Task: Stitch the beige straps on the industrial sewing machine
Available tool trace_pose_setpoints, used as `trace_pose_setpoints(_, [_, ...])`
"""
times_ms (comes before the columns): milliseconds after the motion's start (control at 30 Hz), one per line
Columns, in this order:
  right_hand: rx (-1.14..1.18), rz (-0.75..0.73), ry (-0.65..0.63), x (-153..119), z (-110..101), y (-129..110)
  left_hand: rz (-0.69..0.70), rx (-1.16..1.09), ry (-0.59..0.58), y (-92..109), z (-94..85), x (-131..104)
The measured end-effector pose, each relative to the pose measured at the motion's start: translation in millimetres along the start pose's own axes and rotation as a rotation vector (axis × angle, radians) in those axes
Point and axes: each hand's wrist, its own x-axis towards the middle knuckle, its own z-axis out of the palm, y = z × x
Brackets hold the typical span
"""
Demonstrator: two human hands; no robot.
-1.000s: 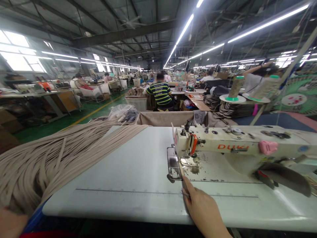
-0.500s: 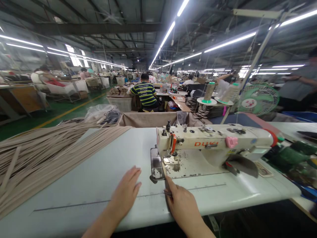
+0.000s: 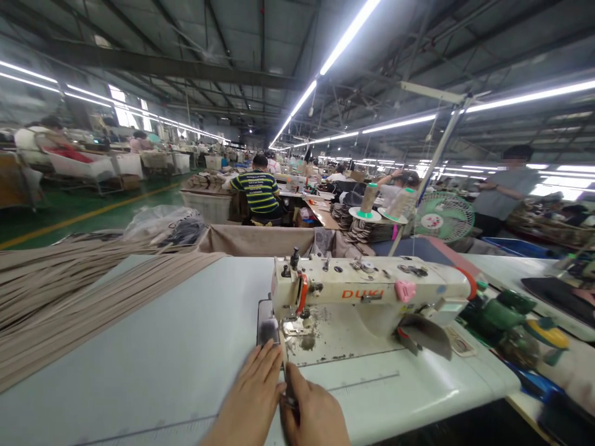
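Note:
A white sewing machine with orange lettering stands on the pale table. From its presser foot area a narrow beige fabric strip runs toward me. My left hand lies flat, fingers stretched out, beside the strip, its fingertips over the near edge of the metal plate. Close against it on the right, my right hand is closed over the strip, index finger pointing to the machine. A small dark metal tool shows between its fingers; its full shape is hidden.
Long beige strips are heaped on the table's left. Behind the machine are a fabric-lined bin, thread cones and a green fan. A person in a striped shirt sits ahead; another stands at right.
My left hand has moved right and forward, from the bare table to beside the strip and my right hand. The view has shifted, so the machine appears farther left and lower.

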Motion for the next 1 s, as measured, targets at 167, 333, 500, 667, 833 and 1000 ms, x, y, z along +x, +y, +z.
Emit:
trace_pose_setpoints(167, [0.115,0.018,0.028,0,-4,4,0.073,0.089,0.052,-3,-1.0,-2])
trace_pose_setpoints(333, [0.264,0.068,0.058,4,-16,17,0.048,0.073,0.055,-1,-0.9,-1])
trace_pose_setpoints(500, [0.118,0.100,0.156,6,-14,35,0.022,0.039,0.013,2,-7.9,2])
trace_pose_setpoints(667, [0.023,-0.001,0.201,2,-8,39,0.005,0.002,-0.059,4,-23.8,8])
trace_pose_setpoints(833, [0.034,-0.055,0.263,-2,-9,36,-0.021,-0.049,-0.110,7,-35.5,10])
trace_pose_setpoints(1000, [0.028,-0.082,0.294,-2,-11,35,-0.033,-0.073,-0.124,8,-39.1,11])
